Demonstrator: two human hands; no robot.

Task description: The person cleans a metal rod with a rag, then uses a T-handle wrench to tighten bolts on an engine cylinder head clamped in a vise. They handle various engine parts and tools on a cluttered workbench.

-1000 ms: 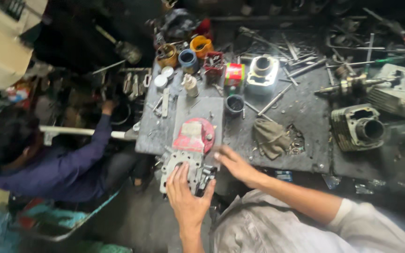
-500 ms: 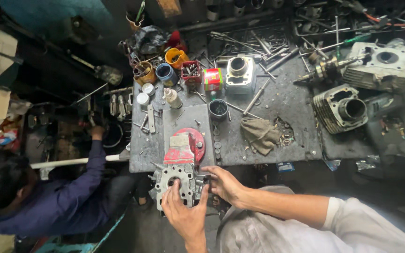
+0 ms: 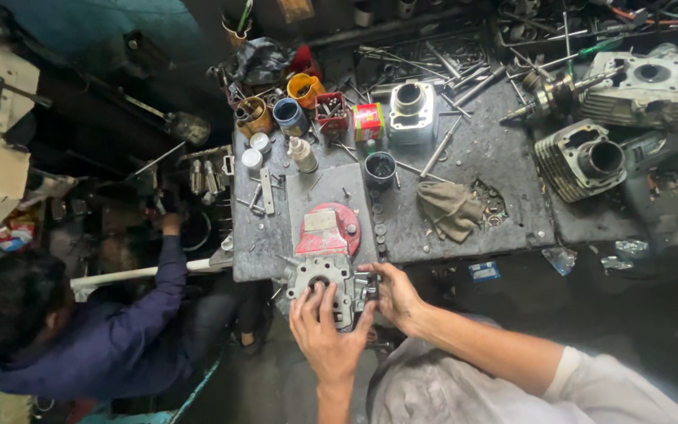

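Grimy and crowded, the dark workbench (image 3: 464,196) carries engine parts, tins and loose tools, and the work sits at its near edge. Both hands are on a grey metal engine casting (image 3: 327,286) clamped below the red vise (image 3: 325,229) there. The left hand (image 3: 325,334) lies over the casting's lower face with fingers spread flat against it; the right hand (image 3: 390,292) curls around its right side, fingertips pressed to the edge. Whether either hand pinches a small part cannot be told.

The casting looks heavy, rigid and probably oily, with lugs and sharp corners; it would best be taken by its outer flanges with both hands, not by the thin ears.

Further out lie a crumpled rag (image 3: 450,208), a black cup (image 3: 380,166) and, toward the far right corner, a finned cylinder (image 3: 582,161). Another person in a blue sleeve (image 3: 139,314) works off the left edge. The casting's underside and the vise's grip on it are hidden by the hands.
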